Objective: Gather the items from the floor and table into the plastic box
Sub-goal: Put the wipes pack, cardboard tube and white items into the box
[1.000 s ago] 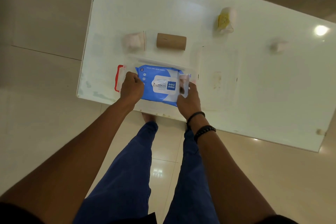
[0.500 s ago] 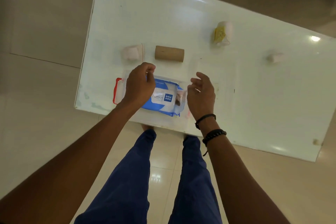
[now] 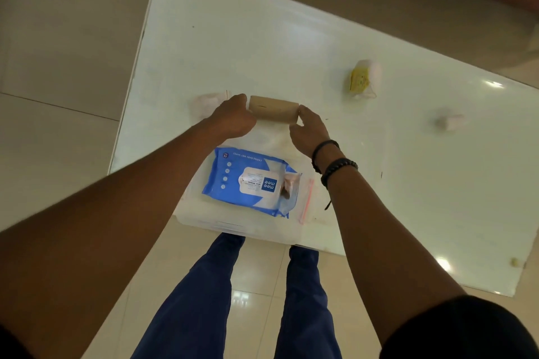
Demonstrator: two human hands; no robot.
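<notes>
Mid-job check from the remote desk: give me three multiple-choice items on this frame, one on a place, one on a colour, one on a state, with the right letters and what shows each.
1. Where does the wet-wipes pack lie?
A. on the floor
B. in the clear plastic box at the table's near edge
C. beside the yellow-labelled item

2. What colour is the wipes pack?
A. blue with a white label
B. red
C. green

3. What are the hands doing at the cardboard tube?
A. both rest in the box
B. one lifts the tube high above the table
C. the left hand and right hand are at its two ends, low over the white table

Answers: 1 B, the clear rim surrounds the pack. 2 A, the wrapper is blue with a white flap label. 3 C, one hand meets each end of the tube; a firm grip cannot be confirmed.
</notes>
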